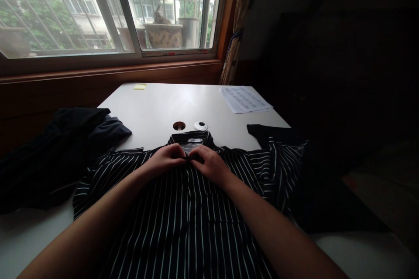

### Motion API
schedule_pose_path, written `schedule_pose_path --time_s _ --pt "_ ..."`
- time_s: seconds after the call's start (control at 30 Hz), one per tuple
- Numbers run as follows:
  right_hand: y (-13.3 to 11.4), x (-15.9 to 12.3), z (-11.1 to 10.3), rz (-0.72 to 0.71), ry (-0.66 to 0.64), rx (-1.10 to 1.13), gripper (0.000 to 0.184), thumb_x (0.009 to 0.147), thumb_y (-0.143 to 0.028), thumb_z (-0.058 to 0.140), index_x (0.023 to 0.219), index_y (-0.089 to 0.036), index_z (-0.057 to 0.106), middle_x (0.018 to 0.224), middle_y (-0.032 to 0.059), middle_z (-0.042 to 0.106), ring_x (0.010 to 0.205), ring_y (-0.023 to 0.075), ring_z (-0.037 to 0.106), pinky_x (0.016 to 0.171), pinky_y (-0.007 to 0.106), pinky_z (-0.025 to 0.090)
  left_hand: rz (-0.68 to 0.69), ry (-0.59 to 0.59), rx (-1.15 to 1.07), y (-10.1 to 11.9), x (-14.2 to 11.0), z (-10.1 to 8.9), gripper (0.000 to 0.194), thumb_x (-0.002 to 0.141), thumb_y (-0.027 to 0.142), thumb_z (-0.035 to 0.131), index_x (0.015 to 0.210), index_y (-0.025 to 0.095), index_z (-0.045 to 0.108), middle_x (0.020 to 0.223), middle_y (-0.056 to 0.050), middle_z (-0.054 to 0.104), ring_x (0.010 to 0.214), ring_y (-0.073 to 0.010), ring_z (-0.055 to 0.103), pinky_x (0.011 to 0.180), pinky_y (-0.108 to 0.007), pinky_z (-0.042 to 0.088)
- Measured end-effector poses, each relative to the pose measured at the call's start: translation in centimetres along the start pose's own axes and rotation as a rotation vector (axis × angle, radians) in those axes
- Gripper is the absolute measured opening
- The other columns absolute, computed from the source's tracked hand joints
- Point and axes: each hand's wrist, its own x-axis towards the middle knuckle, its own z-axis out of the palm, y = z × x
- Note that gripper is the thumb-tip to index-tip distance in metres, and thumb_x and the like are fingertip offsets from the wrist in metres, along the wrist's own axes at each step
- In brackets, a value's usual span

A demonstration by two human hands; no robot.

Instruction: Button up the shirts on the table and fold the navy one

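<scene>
A dark shirt (183,226) with thin white stripes lies front up on the white table, its collar (209,138) pointing away from me and its short sleeves spread to both sides. My left hand (166,157) pinches the front edge just below the collar. Close beside it, my right hand (209,163) pinches the opposite edge at the same spot. The fingertips of both hands nearly meet over the top of the button strip. Any button between them is too small or hidden to make out. A chest pocket shows below my right hand.
Dark folded clothes (55,152) are heaped at the left, and another dark garment (327,200) lies at the right. On the white table (157,104) are printed sheets (245,99), a yellow sticky note (139,86), a cable hole (179,126) and a round cover (200,126). A barred window stands behind.
</scene>
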Motion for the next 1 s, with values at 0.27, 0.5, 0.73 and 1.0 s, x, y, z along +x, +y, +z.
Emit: schedule_pose_path --time_s 0.27,0.5,0.73,1.0 --pt "-0.4 0.0 -0.3 0.015 0.004 0.009 0.014 0.086 -0.010 0.065 0.094 -0.021 0.065 0.095 0.0023 0.065 0.093 0.0181 0.063 0.086 0.034 0.051 -0.005 -0.032 0.025 -0.1 -0.1 -0.1 0.019 0.077 0.027 0.073 0.087 0.016 0.062 0.085 -0.001 0.064 0.077 -0.0146 0.060 0.072 -0.027 0.048" --pt "0.2 -0.1 0.0 -0.023 0.000 0.035 0.013 0.086 -0.014 0.066 0.096 -0.022 0.065 0.096 0.0025 0.065 0.093 0.0180 0.063 0.087 0.034 0.051 0.003 0.079 0.099 0.3 -0.2 0.7 0.012 0.076 0.023 0.068 0.084 0.016 0.061 0.087 -0.002 0.067 0.079 -0.0160 0.062 0.074 -0.028 0.049" --pt "0.2 0.1 0.0 -0.025 -0.029 0.041 0.015 0.083 -0.012 0.068 0.095 -0.022 0.066 0.094 0.0020 0.065 0.091 0.0178 0.063 0.085 0.033 0.052 0.105 0.220 0.324 0.2 -0.3 1.6 0.007 0.076 0.019 0.064 0.083 0.019 0.062 0.081 0.000 0.068 0.076 -0.0161 0.062 0.071 -0.026 0.048" --pt "0.7 -0.2 0.3 -0.003 -0.036 -0.069 0.016 0.083 -0.012 0.066 0.093 -0.023 0.069 0.092 0.0016 0.061 0.085 0.0164 0.062 0.081 0.031 0.052 0.203 0.238 0.624 -0.8 -0.2 2.2 0.012 0.078 0.014 0.061 0.088 0.021 0.058 0.083 -0.001 0.064 0.075 -0.0166 0.059 0.068 -0.027 0.045"
